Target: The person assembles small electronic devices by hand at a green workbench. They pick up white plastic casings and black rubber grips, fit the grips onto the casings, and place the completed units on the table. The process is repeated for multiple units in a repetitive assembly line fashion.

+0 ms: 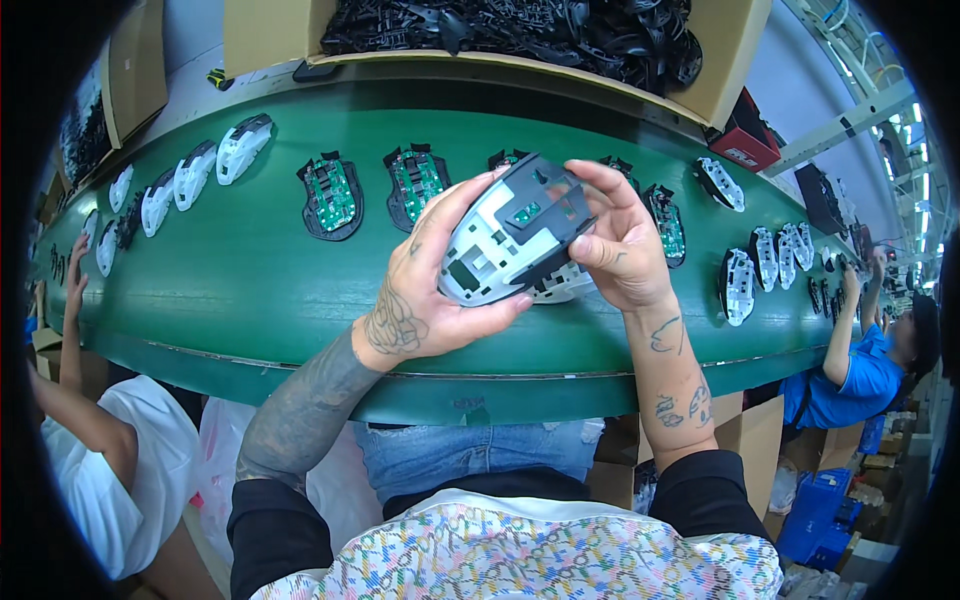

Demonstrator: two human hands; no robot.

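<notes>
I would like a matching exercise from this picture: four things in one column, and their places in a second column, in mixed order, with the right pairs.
Things:
1. mouse shell
2. cardboard box
3. white shells
4. person in blue

Places:
A. far left on the green belt
B. beyond the belt, full of black parts
C. at the belt's right end
D. held in the left hand and the right hand

Pairs: 1-D, 2-B, 3-A, 4-C
</notes>
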